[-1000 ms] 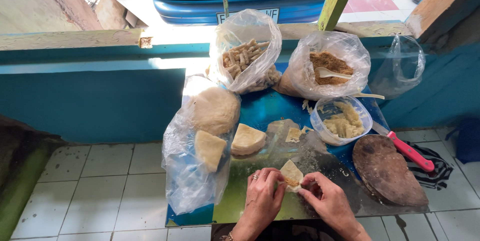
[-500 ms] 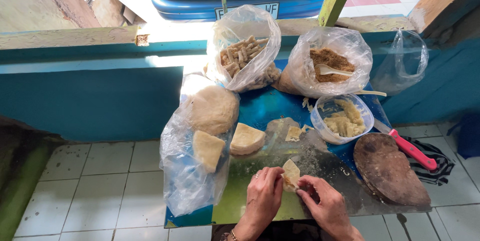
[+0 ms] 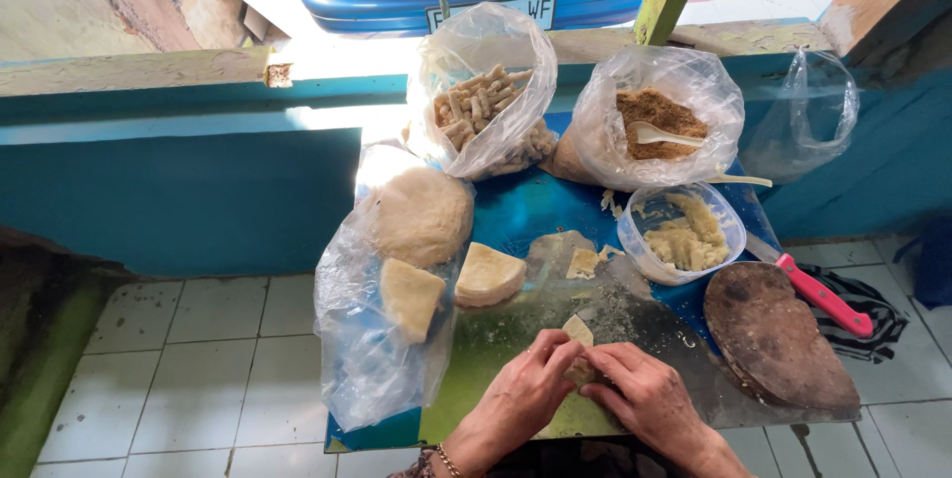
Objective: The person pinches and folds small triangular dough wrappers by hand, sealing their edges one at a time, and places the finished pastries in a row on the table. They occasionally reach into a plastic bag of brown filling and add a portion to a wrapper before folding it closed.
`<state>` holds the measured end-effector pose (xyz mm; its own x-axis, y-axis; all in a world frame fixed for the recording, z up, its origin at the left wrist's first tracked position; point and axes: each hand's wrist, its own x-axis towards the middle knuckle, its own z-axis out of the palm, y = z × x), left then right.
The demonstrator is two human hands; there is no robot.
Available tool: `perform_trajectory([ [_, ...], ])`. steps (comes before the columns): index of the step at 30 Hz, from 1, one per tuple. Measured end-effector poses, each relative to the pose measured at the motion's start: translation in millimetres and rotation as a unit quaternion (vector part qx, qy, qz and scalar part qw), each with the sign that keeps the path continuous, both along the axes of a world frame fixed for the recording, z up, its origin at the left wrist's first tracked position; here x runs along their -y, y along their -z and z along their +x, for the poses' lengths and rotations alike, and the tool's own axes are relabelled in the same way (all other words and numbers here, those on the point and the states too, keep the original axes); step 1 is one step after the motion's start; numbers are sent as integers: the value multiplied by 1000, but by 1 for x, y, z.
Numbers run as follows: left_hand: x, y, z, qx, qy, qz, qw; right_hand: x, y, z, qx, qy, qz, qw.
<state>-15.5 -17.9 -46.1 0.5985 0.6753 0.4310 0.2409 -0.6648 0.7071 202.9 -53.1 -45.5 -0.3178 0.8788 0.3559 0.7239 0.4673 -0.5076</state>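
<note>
My left hand (image 3: 521,404) and my right hand (image 3: 645,401) meet at the near edge of a small table (image 3: 516,215), both pinching a small pale piece of dough (image 3: 578,332); its corner sticks up between the fingertips. Just beyond the hands lies a wedge of dough (image 3: 488,275) on the tabletop. To the left, a clear plastic bag (image 3: 382,339) holds a big round lump of dough (image 3: 421,215) and another cut wedge (image 3: 410,297).
At the back stand a bag of short pale sticks (image 3: 486,101) and a bag of brown crumbs with a white spoon (image 3: 659,121). A clear tub of yellowish filling (image 3: 684,235), a red-handled knife (image 3: 823,295) and a dark wooden board (image 3: 773,339) lie right. Tiled floor surrounds.
Both hands have closed further around the small dough piece, folding it so less of it shows. Everything else on the table stays put.
</note>
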Motion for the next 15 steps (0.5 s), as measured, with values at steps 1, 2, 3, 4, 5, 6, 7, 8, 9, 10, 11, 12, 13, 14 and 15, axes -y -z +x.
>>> perform_trajectory([
  [1,-1,1,1,-19,-10,14,1000,-1,0,1,4,-4,3,1000],
  [2,-4,3,4,-38,-18,29,999,-2,1,1,7,-7,6,1000],
  [3,-5,5,6,-57,-27,42,997,-2,2,1,11,-11,8,1000],
  [4,-6,8,8,-58,-32,48,997,-2,3,1,17,-9,24,1000],
  [5,-7,10,10,-58,-37,56,996,-3,4,-1,23,-8,42,999],
  [6,-8,12,11,-59,-42,63,995,-4,6,-2,28,-6,58,998],
  [7,-8,14,13,-55,-58,60,995,-5,7,-3,24,-5,63,998],
  [8,-10,16,15,-50,-73,57,994,-8,8,-3,20,-3,69,997],
  [9,-10,17,16,-46,-87,53,994,-10,9,-3,15,-2,75,997],
  [10,-9,17,18,-32,-94,29,995,-13,10,-3,-22,14,9,1000],
  [11,-10,17,19,-18,-102,6,995,-19,10,-2,-59,28,-55,996],
  [12,-13,17,20,-4,-110,-15,994,-25,9,-1,-96,43,-118,987],
  [13,-15,15,21,-12,-115,-20,993,-30,8,-1,-97,63,-163,980],
  [14,-17,14,22,-18,-120,-24,992,-36,7,0,-96,82,-207,970],
  [15,-19,13,24,-24,-126,-28,991,-39,6,0,-95,101,-251,958],
])
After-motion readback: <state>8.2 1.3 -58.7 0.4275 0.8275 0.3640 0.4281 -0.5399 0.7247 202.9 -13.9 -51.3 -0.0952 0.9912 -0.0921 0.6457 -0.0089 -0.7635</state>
